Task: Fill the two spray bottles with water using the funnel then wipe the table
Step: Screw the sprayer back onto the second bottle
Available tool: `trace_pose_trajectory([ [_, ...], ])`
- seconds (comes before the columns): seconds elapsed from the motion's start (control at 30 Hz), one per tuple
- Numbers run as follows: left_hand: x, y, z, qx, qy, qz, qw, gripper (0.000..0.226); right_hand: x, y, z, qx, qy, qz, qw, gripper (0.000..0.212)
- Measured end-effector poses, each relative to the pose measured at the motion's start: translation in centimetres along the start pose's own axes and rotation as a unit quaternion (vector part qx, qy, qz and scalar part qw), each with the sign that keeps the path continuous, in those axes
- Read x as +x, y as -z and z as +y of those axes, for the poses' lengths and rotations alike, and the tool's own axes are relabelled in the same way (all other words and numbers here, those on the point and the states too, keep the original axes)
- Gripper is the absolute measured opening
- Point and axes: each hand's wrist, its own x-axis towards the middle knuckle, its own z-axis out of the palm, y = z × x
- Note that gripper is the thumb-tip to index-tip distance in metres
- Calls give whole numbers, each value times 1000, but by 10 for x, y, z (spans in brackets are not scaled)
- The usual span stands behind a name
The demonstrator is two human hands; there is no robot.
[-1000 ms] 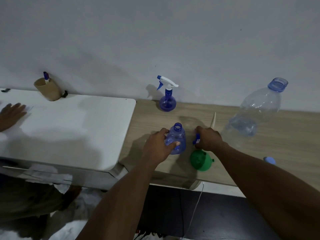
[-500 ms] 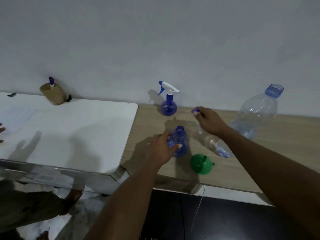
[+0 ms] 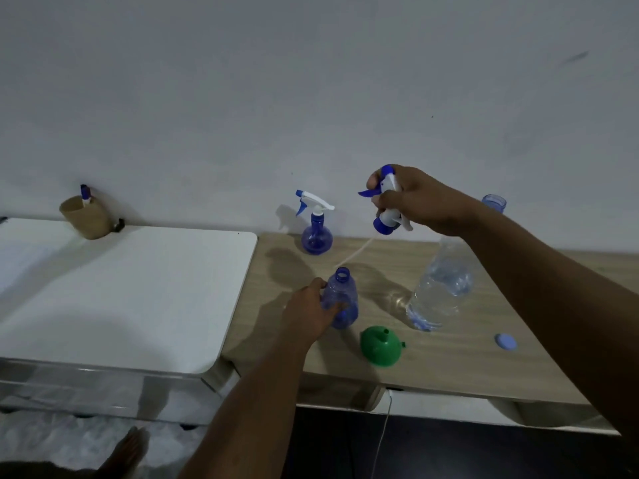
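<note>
Two things were held as I watched remotely, and I placed everything by the uncapped spray bottle (image 3: 340, 299), which stood upright on the wooden table (image 3: 449, 368). The left hand (image 3: 307, 314) gripped its belly, fingers curled round it. Above it and to the right, the right hand (image 3: 418, 200) was clamped on the trigger head (image 3: 387, 202), whose thin dip tube (image 3: 356, 252) hung down toward the bottle. Behind it stood the second spray bottle (image 3: 316, 233), trigger fitted. Just in front and to its right lay the green funnel (image 3: 380, 345), wide mouth down. Further right was the large water bottle (image 3: 442, 288), open and seemingly holding some water, with a blue cap (image 3: 505, 341) beyond. I judged the trigger head should be laid well clear, then the funnel's spout seated in the neck while the left hand steadied the bottle. I could read no brand, label or writing anywhere.
</note>
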Motion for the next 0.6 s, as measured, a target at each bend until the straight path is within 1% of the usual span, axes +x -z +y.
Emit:
trace_pose_trajectory([
  [0.1,1,-2,-2,2,5,-2,1000,41,0,-4,-14,-56,1,-39,998,18],
  [0.23,3,-3,-3,12,3,-4,1000,39,4,-19,-13,-106,-6,-60,992,16],
  [0.33,4,-3,-4,12,-4,-2,1000,41,6,-24,-14,-121,0,-63,991,14],
  [0.47,4,-5,-7,8,-9,-2,1000,44,10,-11,-34,-119,18,-60,991,14],
  [0.6,5,-4,-7,10,-11,-11,1000,46,16,0,-46,-129,13,-66,989,15],
])
